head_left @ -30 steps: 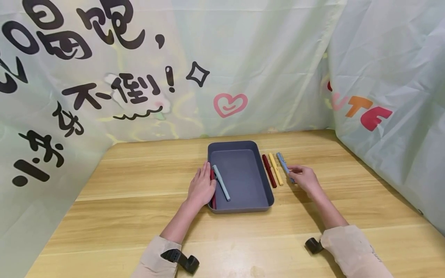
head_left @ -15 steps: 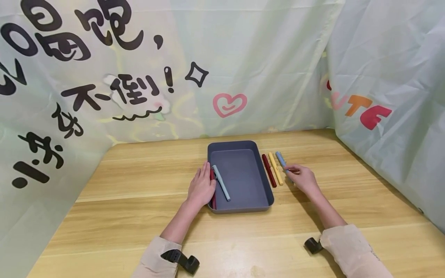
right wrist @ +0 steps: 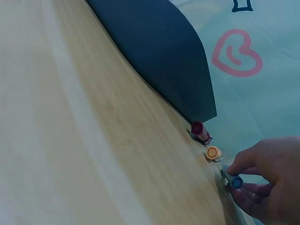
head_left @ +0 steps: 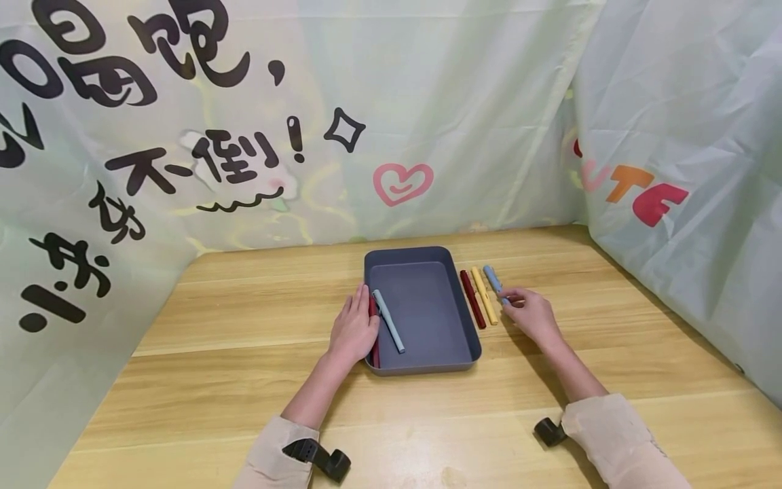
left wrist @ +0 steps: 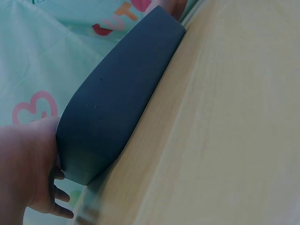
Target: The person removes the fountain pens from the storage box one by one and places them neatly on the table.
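In the head view my left hand [head_left: 353, 329] grips the left wall of a dark grey-blue tray [head_left: 427, 305], its fingers along the outside and the thumb over the rim. A dark red pen [head_left: 375, 354], partly covered by that hand, lies along the tray's left wall. Beside it a pale blue pen [head_left: 389, 322] lies at a slant. Right of the tray, my right hand [head_left: 533, 316] pinches a blue pen [head_left: 491, 277] between thumb and fingers; its lower end is hidden. The right wrist view shows this blue pen [right wrist: 235, 181] end-on, close to the tabletop.
Between the tray and the blue pen, a dark red pen [head_left: 473, 300] and a yellow pen [head_left: 485, 296] lie side by side on the wooden table [head_left: 244, 353]. A printed cloth [head_left: 476, 136] hangs behind and along the sides of the table.
My right hand has shifted slightly left and away, up along the blue pen, whose lower end is hidden now. My left hand and the tray have stayed in place.
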Tool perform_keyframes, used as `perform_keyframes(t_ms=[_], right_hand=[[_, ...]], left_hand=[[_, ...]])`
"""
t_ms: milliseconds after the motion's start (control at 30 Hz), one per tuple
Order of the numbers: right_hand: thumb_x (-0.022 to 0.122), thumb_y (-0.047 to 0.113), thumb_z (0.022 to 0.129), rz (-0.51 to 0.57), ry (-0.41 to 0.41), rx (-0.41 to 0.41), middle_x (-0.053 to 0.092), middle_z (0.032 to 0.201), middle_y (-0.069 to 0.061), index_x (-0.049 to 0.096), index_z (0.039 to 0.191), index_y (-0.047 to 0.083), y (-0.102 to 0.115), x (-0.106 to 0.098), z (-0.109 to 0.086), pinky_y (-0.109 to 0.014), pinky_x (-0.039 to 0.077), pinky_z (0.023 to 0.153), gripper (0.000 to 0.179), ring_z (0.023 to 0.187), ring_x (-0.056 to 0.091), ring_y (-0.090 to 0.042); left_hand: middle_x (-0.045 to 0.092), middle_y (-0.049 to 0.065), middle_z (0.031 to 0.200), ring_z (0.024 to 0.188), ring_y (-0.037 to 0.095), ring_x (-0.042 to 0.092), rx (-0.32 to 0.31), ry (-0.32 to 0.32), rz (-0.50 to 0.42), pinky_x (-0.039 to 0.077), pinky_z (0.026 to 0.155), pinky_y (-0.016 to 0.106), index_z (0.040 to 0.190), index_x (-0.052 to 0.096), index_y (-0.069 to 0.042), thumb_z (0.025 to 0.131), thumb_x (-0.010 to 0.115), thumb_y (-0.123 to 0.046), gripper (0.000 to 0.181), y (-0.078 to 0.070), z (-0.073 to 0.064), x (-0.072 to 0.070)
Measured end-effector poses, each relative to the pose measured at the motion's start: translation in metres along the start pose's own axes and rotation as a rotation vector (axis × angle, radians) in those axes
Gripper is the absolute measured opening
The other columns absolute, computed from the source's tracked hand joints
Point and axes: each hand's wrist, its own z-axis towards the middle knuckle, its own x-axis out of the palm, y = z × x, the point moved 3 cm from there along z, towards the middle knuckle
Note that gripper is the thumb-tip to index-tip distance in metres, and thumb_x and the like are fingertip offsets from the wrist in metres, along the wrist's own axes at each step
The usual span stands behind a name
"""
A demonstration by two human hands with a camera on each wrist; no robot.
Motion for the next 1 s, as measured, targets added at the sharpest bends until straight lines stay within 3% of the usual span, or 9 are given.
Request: perform_keyframes(t_ms=[133, 433, 1000], right_hand=[[0.058, 0.000, 0.084, -0.033, -0.006, -0.012, 0.063, 0.098, -0.024, 0.064, 0.106, -0.004, -0.0001, 0.0006, 0.0001, -0.033, 0.049, 0.062, 0.023, 0.090, 0.061, -0.037], [0.061, -0.001, 0.081, -0.024, -0.014, -0.023, 0.062, 0.092, -0.022, 0.061, 0.110, -0.006, 0.0002, 0.0025, 0.0005, -0.030, 0.046, 0.058, 0.030, 0.083, 0.061, -0.033], [0.063, 0.003, 0.082, -0.020, 0.008, -0.009, 0.062, 0.094, -0.020, 0.061, 0.113, -0.004, -0.0039, 0.0049, 0.0013, -0.029, 0.046, 0.061, 0.031, 0.085, 0.060, -0.033]], left_hand=[[0.013, 0.010, 0.152, 0.134, 0.035, 0.017, -0.005, 0.006, -0.005, 0.021, 0.105, 0.047, 0.147, 0.015, -0.003, 0.095, 0.040, -0.023, 0.060, -0.0005, -0.0003, 0.0000], [0.012, 0.010, 0.152, 0.134, 0.035, 0.017, -0.002, 0.007, 0.001, 0.022, 0.104, 0.046, 0.147, 0.015, -0.003, 0.096, 0.039, -0.023, 0.060, -0.0007, -0.0001, -0.0006], [0.011, 0.010, 0.152, 0.134, 0.034, 0.016, -0.010, 0.025, 0.010, 0.021, 0.105, 0.046, 0.147, 0.013, -0.003, 0.096, 0.039, -0.024, 0.060, -0.0019, -0.0003, -0.0022]])
